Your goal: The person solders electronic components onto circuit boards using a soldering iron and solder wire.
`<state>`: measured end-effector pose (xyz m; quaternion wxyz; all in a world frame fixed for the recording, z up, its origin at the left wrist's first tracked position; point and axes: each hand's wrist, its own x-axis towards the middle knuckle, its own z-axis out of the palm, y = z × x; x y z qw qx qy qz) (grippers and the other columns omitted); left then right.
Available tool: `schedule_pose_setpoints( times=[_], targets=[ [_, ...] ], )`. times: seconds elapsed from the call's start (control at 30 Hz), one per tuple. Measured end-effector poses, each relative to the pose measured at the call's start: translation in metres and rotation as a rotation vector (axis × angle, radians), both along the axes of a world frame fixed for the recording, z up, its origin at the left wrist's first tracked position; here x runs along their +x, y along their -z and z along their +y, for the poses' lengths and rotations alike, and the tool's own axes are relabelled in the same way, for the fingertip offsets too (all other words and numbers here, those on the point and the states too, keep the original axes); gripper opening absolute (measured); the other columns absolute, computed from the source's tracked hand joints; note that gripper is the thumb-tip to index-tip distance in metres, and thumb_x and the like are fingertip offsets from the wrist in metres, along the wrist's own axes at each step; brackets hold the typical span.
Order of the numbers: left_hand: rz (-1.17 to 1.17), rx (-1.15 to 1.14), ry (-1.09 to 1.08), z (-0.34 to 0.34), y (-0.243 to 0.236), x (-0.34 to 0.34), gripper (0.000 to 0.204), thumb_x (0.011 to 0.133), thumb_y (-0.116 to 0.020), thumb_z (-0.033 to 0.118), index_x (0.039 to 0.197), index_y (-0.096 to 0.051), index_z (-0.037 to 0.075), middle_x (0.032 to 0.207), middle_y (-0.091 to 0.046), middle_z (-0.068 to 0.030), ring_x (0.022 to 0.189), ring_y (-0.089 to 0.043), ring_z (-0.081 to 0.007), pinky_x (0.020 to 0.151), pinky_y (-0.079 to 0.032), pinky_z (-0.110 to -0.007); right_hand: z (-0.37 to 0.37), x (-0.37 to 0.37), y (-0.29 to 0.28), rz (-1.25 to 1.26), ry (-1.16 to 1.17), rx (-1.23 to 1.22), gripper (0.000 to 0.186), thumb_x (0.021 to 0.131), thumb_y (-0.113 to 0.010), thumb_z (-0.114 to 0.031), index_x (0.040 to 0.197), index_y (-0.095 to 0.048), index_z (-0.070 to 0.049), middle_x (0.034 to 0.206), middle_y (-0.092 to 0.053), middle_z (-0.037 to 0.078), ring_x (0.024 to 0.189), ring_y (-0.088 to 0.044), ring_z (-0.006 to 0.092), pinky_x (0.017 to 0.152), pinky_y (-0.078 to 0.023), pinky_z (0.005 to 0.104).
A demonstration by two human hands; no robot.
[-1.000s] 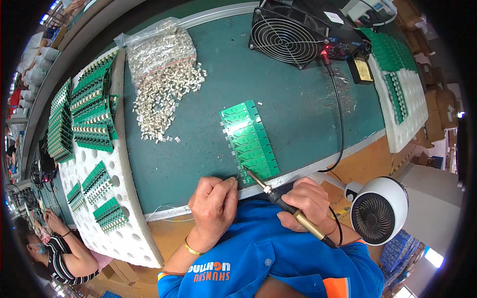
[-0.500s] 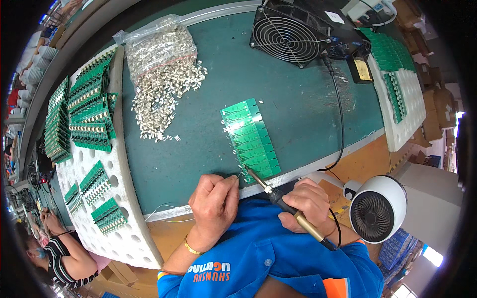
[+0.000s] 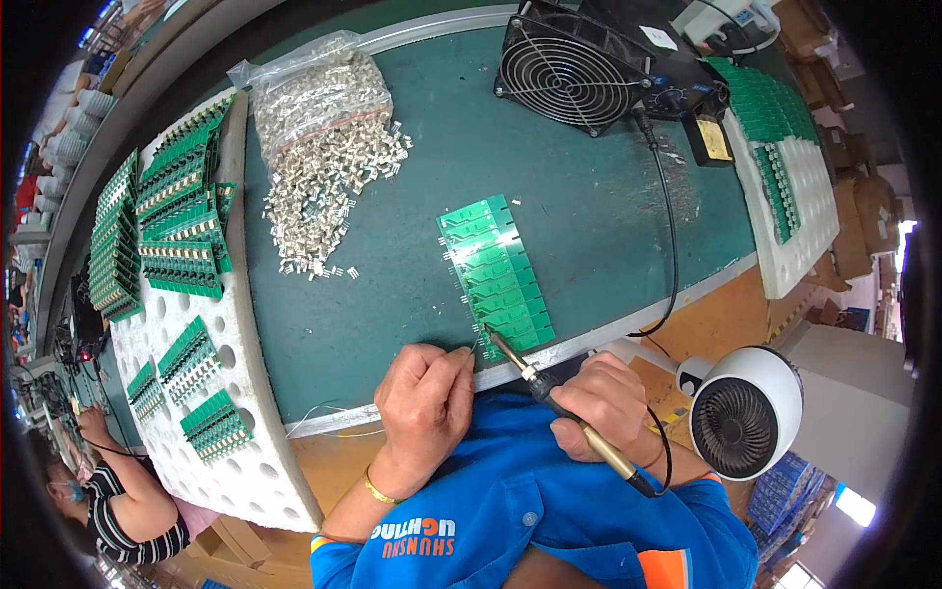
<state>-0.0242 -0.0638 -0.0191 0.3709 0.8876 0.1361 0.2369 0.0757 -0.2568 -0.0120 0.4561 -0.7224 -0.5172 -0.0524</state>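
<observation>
A green circuit board panel (image 3: 502, 275) lies on the dark green bench, with small white connectors' pins along its left edge. My right hand (image 3: 606, 404) is closed around the handle of a soldering iron (image 3: 540, 381). The iron's tip meets the panel near its lower left corner. My left hand (image 3: 424, 401) is pinched beside that corner, close to the tip, on a thin solder wire (image 3: 329, 406). The wire trails to the left over the bench edge; its end at the fingertips is hard to make out.
Loose white connectors (image 3: 314, 201) spill from a plastic bag (image 3: 319, 88). White foam boards (image 3: 260, 471) at left carry stacked circuit boards; another foam board (image 3: 805, 187) stands at right. A black fan (image 3: 569, 79), the iron's cable (image 3: 671, 216) and a white fan (image 3: 748, 412) are nearby. A co-worker (image 3: 137, 501) sits at left.
The iron's tip has shifted very slightly along the panel's lower left edge; my left hand stays almost in place. At far left, the co-worker's arm and hand have moved.
</observation>
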Motion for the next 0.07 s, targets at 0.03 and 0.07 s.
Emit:
schedule_pose_setpoints(
  times=[0.03,0.07],
  targets=[
    [0.0,0.002,0.005,0.0,0.0011,-0.0002,0.015,0.075,-0.076,-0.005,0.087,-0.071,0.003,0.074,-0.059,-0.0098,0.063,-0.06,-0.023,0.055,-0.048,-0.033,-0.0004,-0.0001,0.0015,-0.001,0.002,0.002,0.033,0.087,-0.075,-0.029,0.102,-0.064,-0.002,0.072,-0.063,0.007,0.059,-0.06,0.0223,0.056,-0.048,0.034],
    [-0.001,0.002,0.011,0.0001,0.0029,-0.0007,0.015,0.076,-0.076,-0.004,0.088,-0.071,0.003,0.074,-0.059,-0.0098,0.064,-0.06,-0.023,0.056,-0.048,-0.033,-0.001,-0.0007,0.0026,-0.004,0.006,0.002,0.034,0.087,-0.075,-0.03,0.102,-0.064,-0.002,0.072,-0.063,0.007,0.059,-0.06,0.0222,0.056,-0.048,0.0342]
  ],
)
